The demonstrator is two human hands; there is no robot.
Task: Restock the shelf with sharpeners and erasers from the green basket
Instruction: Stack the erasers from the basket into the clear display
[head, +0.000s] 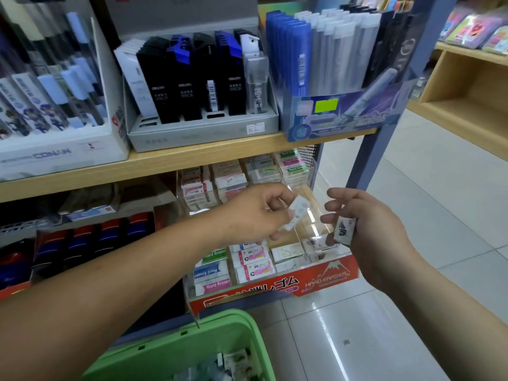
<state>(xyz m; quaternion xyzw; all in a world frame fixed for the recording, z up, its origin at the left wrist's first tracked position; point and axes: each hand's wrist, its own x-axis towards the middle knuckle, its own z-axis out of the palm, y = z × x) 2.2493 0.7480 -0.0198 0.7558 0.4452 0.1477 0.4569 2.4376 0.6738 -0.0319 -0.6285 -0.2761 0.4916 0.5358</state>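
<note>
While my left hand pinches a white eraser and right hand grips a dark eraser, I'd lay each flat in matching eraser display slots, mid-frame.

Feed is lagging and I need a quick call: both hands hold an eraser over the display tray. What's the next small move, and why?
Probably lower the left hand and set its white eraser into the compartment just below it. That slot of the display tray looks mostly empty, while the slots to its left look full. The right hand holds its dark-printed eraser off to the side.
</note>
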